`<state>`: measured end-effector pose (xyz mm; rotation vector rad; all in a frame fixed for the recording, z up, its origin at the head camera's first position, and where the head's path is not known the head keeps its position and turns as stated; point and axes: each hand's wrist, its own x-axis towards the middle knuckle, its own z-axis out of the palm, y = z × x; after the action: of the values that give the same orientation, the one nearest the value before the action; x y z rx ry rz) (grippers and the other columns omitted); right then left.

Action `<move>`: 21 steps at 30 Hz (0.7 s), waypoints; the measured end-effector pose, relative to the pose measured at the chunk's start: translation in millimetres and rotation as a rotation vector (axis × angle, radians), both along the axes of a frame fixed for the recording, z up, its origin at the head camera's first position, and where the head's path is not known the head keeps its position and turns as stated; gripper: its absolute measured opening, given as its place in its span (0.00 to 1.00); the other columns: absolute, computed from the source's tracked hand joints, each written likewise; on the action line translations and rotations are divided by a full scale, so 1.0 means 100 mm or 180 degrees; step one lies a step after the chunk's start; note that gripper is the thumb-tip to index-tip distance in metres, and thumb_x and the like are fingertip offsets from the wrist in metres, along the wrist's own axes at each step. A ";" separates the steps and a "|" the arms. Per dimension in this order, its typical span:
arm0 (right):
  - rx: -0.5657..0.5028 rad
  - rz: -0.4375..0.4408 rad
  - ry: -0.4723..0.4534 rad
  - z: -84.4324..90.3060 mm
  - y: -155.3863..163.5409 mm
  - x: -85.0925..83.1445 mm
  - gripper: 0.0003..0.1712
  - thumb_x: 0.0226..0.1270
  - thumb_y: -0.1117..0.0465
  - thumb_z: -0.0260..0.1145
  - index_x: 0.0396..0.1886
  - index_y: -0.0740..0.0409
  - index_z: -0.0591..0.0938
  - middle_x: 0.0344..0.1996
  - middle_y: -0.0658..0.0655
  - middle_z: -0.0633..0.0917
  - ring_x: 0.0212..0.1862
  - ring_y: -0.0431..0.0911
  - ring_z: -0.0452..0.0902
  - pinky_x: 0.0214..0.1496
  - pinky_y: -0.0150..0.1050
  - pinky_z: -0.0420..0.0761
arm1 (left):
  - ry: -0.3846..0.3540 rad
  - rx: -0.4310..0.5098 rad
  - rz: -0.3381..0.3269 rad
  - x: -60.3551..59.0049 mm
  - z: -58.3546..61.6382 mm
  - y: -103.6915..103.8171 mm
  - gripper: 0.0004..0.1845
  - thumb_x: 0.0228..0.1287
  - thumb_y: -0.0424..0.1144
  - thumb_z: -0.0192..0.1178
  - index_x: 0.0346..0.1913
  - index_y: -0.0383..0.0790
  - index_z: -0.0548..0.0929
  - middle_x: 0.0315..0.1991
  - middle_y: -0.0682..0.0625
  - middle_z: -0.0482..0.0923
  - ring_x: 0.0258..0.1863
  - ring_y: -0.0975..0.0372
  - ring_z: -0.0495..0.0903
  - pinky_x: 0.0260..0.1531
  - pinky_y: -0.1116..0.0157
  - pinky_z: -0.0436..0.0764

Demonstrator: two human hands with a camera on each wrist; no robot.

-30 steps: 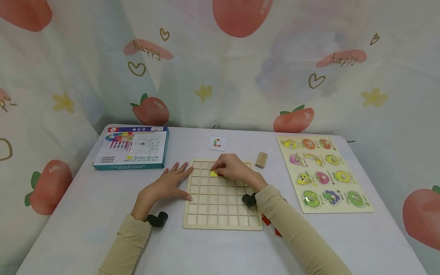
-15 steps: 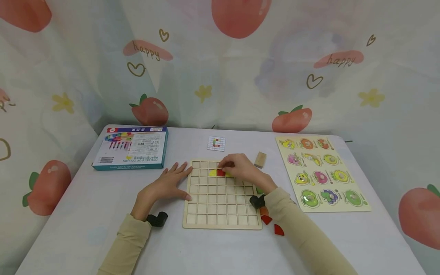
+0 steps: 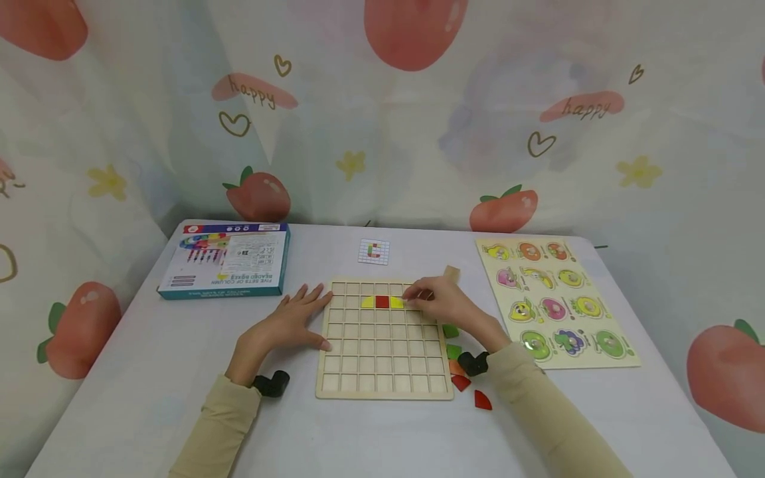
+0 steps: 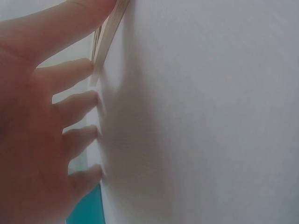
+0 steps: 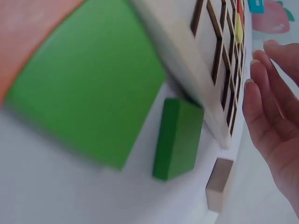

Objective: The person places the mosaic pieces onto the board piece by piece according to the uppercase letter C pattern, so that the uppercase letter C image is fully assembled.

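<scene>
A wooden grid board (image 3: 384,365) lies on the white table. In its second row from the back, a red square tile (image 3: 382,302) sits between two yellow curved-edged tiles (image 3: 368,303). My left hand (image 3: 289,324) has its fingers spread, with thumb and fingertips at the board's left edge. My right hand (image 3: 445,302) is over the board's back right, fingertips beside the right yellow tile; in the right wrist view its fingers are loosely bent with nothing between them. Green pieces (image 5: 182,140), an orange piece (image 3: 456,367) and red quarter-round pieces (image 3: 483,400) lie along the board's right side.
A pattern card (image 3: 374,251) lies behind the board. At the back left is a flat cardboard box (image 3: 197,269). A plain wooden block (image 5: 219,184) rests near the board's back right corner, and a fruit puzzle board (image 3: 576,364) lies farther right.
My right hand has moved rightward off the tiles, uncovering the red tile and the right yellow tile. More green and orange pieces now show beside the board. My left hand has stayed put.
</scene>
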<state>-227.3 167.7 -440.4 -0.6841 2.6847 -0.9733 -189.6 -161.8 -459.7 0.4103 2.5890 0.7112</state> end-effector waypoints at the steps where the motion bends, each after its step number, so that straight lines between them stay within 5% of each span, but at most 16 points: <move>1: 0.0007 -0.0007 0.0002 0.00 0.03 0.01 0.08 0.69 0.66 0.69 0.45 0.59 0.90 0.40 0.55 0.90 0.38 0.44 0.80 0.45 0.38 0.82 | 0.0007 -0.0001 -0.0001 0.00 0.00 0.00 0.57 0.53 0.54 0.78 0.82 0.46 0.57 0.84 0.43 0.44 0.83 0.42 0.36 0.79 0.38 0.36; 21: 0.0232 -0.0112 -0.0248 -0.08 0.64 0.21 0.08 0.66 0.65 0.72 0.45 0.56 0.88 0.38 0.50 0.88 0.39 0.43 0.77 0.43 0.35 0.80 | 0.0046 0.0012 -0.0014 0.00 -0.02 -0.01 0.57 0.53 0.55 0.78 0.82 0.45 0.57 0.84 0.42 0.45 0.83 0.41 0.36 0.79 0.37 0.37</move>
<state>-206.5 231.6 -448.1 -0.5745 2.6580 -0.8867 -189.4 -162.5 -461.8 0.4236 2.5999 0.7141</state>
